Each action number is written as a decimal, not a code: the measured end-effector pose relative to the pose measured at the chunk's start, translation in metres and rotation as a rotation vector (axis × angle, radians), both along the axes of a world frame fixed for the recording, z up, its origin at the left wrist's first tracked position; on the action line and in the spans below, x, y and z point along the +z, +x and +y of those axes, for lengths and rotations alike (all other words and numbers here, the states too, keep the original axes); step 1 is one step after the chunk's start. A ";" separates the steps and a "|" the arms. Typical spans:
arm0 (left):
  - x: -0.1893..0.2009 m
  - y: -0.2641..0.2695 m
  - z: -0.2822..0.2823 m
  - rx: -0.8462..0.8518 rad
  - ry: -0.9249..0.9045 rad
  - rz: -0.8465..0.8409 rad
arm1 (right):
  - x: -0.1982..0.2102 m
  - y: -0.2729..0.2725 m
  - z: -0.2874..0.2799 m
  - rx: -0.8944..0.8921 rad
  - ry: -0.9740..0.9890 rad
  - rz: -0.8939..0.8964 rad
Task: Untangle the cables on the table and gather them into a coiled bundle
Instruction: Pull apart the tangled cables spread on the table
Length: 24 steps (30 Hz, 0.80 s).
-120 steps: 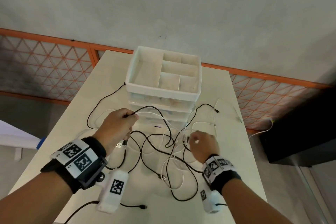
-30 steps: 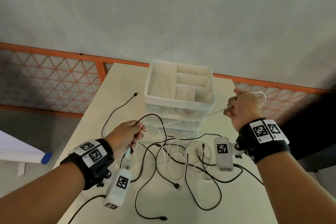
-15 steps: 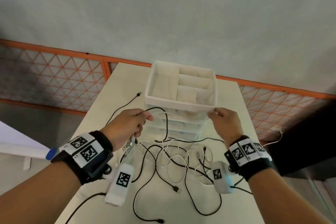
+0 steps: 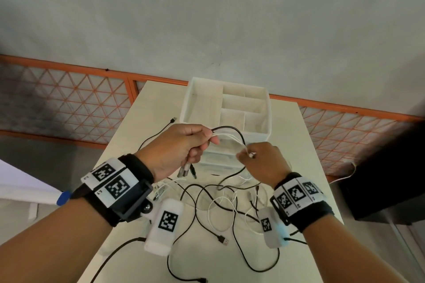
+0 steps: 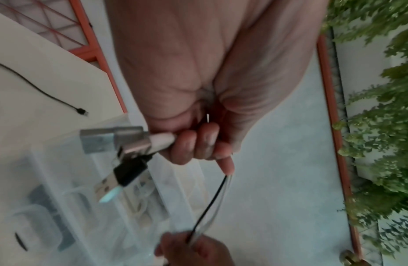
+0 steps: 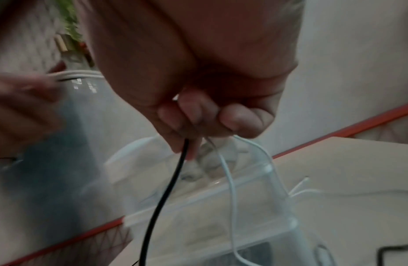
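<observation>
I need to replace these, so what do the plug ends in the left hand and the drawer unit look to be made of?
Plug ends: bare silver metal shells, dull sheen, on white and black moulded collars, probably plastic. Drawer unit: likely plastic, white and matt on top, translucent at the drawers, whose contents show through.

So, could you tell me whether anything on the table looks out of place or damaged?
Nothing looks damaged. The only mess is the cables still lying in a crossed heap on the table; the left hand and right hand each grip a few strands.
</observation>
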State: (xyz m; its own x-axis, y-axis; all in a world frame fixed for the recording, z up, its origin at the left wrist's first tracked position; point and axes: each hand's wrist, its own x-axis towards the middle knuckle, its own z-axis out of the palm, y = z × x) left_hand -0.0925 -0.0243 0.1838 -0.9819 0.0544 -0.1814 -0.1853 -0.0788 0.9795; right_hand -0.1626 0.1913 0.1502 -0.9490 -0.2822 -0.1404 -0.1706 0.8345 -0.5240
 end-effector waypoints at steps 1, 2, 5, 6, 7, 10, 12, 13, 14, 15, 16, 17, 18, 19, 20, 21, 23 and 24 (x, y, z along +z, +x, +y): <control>0.000 0.002 -0.006 0.003 -0.014 -0.008 | -0.001 -0.007 0.009 -0.055 -0.001 -0.049; -0.001 0.004 -0.013 -0.001 -0.057 -0.019 | 0.000 -0.013 0.019 -0.122 -0.036 -0.069; -0.007 0.014 -0.026 -0.069 -0.294 -0.065 | 0.009 -0.026 0.037 -0.285 -0.162 0.171; -0.011 0.016 -0.028 -0.089 -0.375 -0.075 | 0.012 -0.027 0.039 -0.312 -0.219 0.293; -0.015 0.017 -0.027 -0.089 -0.428 -0.084 | 0.015 -0.026 0.040 -0.333 -0.284 0.386; -0.029 0.017 -0.026 0.008 -0.464 -0.111 | 0.002 -0.018 0.040 -0.344 -0.328 0.439; -0.034 0.016 -0.025 0.046 -0.479 -0.121 | -0.022 -0.013 0.047 -0.306 -0.189 0.261; -0.036 0.017 -0.024 0.049 -0.498 -0.117 | -0.031 -0.010 0.051 -0.289 -0.091 0.139; -0.036 0.018 -0.023 0.046 -0.520 -0.107 | -0.036 -0.006 0.053 -0.274 -0.026 0.049; -0.036 0.018 -0.020 0.039 -0.543 -0.097 | -0.035 -0.001 0.052 -0.249 -0.026 0.007; -0.036 0.018 -0.018 0.025 -0.563 -0.087 | -0.030 0.005 0.047 -0.198 -0.073 0.005; -0.035 0.017 -0.015 0.003 -0.576 -0.077 | -0.022 0.012 0.040 -0.112 -0.161 0.009; -0.034 0.016 -0.012 -0.028 -0.574 -0.063 | -0.014 0.020 0.030 -0.009 -0.236 -0.017; -0.032 0.015 -0.006 -0.060 -0.561 -0.039 | -0.008 0.028 0.019 0.094 -0.258 -0.057; -0.030 0.015 -0.001 -0.089 -0.555 -0.002 | -0.005 0.034 0.009 0.177 -0.229 -0.105; -0.026 0.014 0.004 -0.105 -0.555 0.039 | -0.006 0.037 0.001 0.224 -0.174 -0.142; -0.020 0.015 0.007 -0.095 -0.552 0.110 | -0.012 0.030 0.000 0.163 -0.060 -0.230; -0.019 0.017 0.005 -0.084 -0.559 0.121 | -0.018 0.023 0.007 0.100 0.003 -0.245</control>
